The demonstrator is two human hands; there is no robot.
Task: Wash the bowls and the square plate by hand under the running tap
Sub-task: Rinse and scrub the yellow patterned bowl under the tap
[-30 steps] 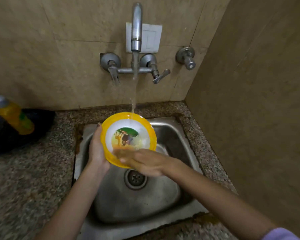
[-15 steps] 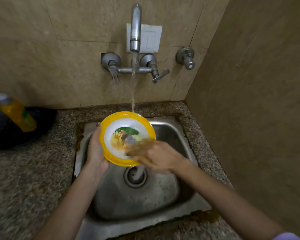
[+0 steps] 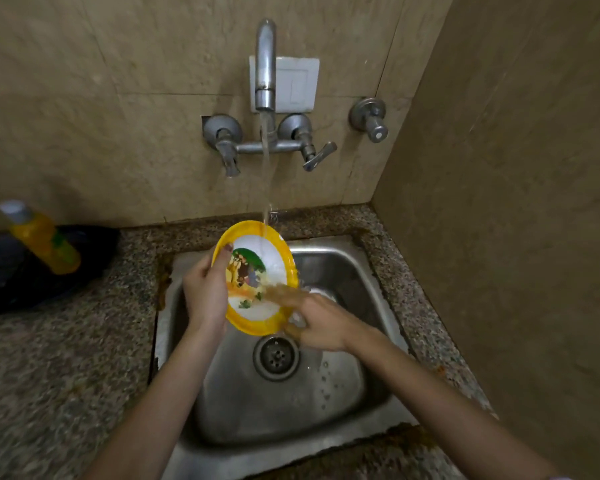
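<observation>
Over the steel sink point(image 3: 329, 271), the left hand point(image 3: 207, 292) grips the left rim of a round bowl point(image 3: 274, 258), thumb hooked on its yellow edge. The right hand point(image 3: 323, 323), blurred, lays outstretched fingers on the glossy white inside, low on the right, beside a cartoon print. Tilted on edge, the bowl catches a thin water stream point(image 3: 265, 188) from the chrome wall tap point(image 3: 265, 64). Below it sits the round drain point(image 3: 276, 356). Speckled granite worktop point(image 3: 66, 358) surrounds the basin; a yellow bottle point(image 3: 45, 240) lies at the left, under beige tiled walls point(image 3: 118, 98).
</observation>
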